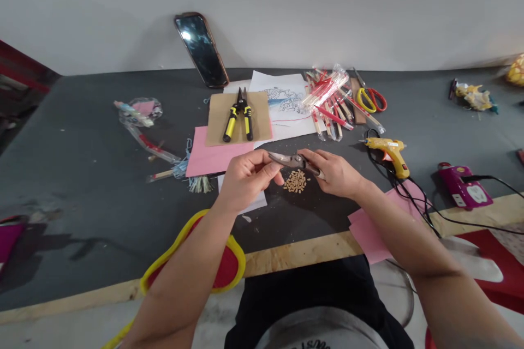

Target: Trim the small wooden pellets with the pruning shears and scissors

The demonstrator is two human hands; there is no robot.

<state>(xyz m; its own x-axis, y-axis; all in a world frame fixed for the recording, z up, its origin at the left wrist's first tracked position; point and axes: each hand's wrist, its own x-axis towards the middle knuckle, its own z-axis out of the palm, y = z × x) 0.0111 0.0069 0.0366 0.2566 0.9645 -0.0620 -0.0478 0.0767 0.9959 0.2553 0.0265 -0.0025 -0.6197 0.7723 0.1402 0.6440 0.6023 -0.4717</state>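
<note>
My right hand (338,173) is wrapped round the handles of a pair of pruning shears (292,160), whose blades point left. Thumb and fingers of my left hand (250,177) are pinched together right at the blade tips; whatever they hold is too small or hidden to make out. Just below the shears lies a little heap of short, pale wooden-looking bits (296,181) on the dark table. Beyond my hands, yellow-and-black pliers-like snips (239,119) rest on a brown card (262,120).
A phone (202,50) leans on the wall. Packaged chopsticks (327,99), scissors (371,100) and a yellow glue gun (388,154) with a black cord lie to the right. Pink paper (200,151) is left of centre. A red cushion-like item with yellow edging (235,248) overlaps the front edge.
</note>
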